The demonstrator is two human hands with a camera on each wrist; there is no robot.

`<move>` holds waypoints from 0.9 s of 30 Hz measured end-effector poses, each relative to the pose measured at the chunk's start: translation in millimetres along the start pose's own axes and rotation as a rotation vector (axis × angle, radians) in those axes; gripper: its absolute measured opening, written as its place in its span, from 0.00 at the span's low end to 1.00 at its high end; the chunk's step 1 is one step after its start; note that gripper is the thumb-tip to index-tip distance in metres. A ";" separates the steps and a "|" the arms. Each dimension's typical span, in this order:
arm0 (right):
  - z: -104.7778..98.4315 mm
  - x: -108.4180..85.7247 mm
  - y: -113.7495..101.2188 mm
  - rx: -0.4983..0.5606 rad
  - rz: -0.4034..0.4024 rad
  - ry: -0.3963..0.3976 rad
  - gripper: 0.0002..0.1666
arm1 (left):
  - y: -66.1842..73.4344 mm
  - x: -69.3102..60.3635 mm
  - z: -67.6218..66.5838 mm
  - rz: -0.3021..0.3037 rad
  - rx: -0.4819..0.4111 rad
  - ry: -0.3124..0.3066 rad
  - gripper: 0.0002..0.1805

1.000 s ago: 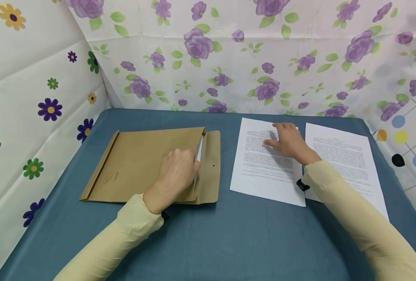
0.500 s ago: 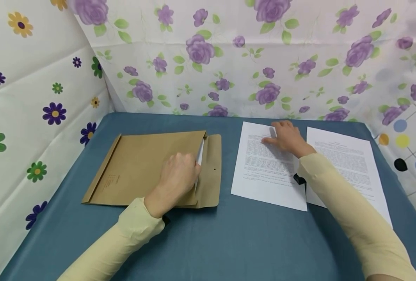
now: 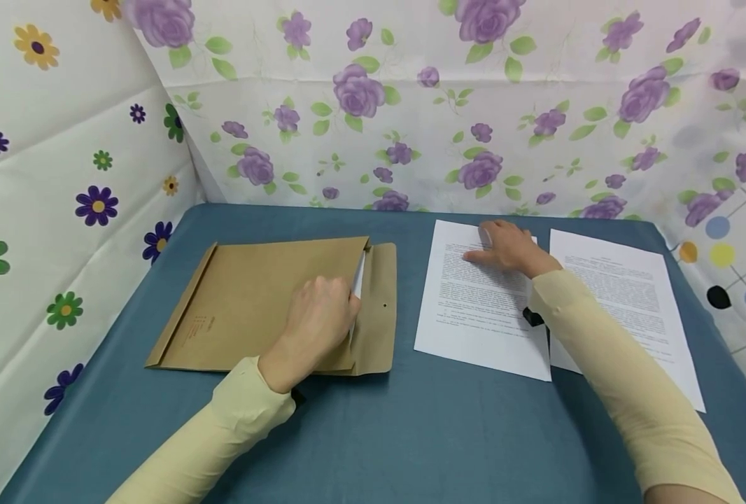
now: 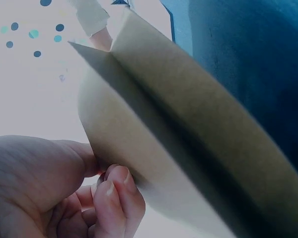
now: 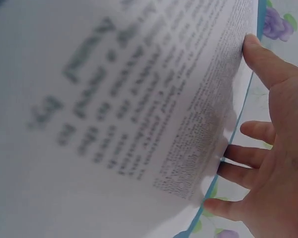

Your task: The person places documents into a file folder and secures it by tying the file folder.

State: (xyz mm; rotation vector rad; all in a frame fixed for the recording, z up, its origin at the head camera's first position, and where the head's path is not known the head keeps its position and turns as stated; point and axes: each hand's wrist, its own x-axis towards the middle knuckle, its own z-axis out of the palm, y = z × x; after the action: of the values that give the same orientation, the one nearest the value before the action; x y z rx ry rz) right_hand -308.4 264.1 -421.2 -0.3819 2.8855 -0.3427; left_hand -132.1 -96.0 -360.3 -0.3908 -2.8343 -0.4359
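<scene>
A brown paper envelope [image 3: 253, 294] lies on the table's left side, its flap [image 3: 383, 329] opened out to the right. A white edge of paper [image 3: 360, 273] shows at its mouth. My left hand [image 3: 319, 315] pinches the mouth's edge between thumb and curled fingers, also visible in the left wrist view, where the envelope [image 4: 188, 109] gapes. On the right, my right hand [image 3: 508, 248] is over the upper part of a printed sheet [image 3: 461, 336]. In the right wrist view that hand [image 5: 278, 163] has its fingers spread, with fingertips at the sheet [image 5: 64, 178].
A second printed sheet [image 3: 628, 301] lies to the right, partly behind my right sleeve [image 3: 606, 350]. Blue cloth [image 3: 411, 441] covers the table. Flowered cloth [image 3: 411, 119] hangs behind it, with more patterned cloth at both sides.
My right hand has slid slightly left over the printed sheet. My left hand keeps its hold on the envelope. The head view has tipped up a little.
</scene>
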 end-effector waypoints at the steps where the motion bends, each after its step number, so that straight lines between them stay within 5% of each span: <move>1: -1.1 0.4 -1.2 0.000 -0.002 0.003 0.59 | -0.1 0.0 -0.2 0.000 0.000 0.002 0.21; 13: -4.8 2.3 -8.3 -0.026 0.039 0.100 0.64 | -0.9 -0.3 -0.9 0.006 -0.007 0.023 0.21; 27: -2.9 -3.1 -19.1 0.004 0.088 0.163 0.55 | -0.3 1.2 -3.5 -0.014 -0.026 -0.008 0.22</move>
State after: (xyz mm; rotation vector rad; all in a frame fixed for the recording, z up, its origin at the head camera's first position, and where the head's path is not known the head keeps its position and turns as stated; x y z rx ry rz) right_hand -301.8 247.6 -413.0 -0.2354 3.0479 -0.3810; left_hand -132.7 -97.1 -356.7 -0.3790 -2.8433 -0.4753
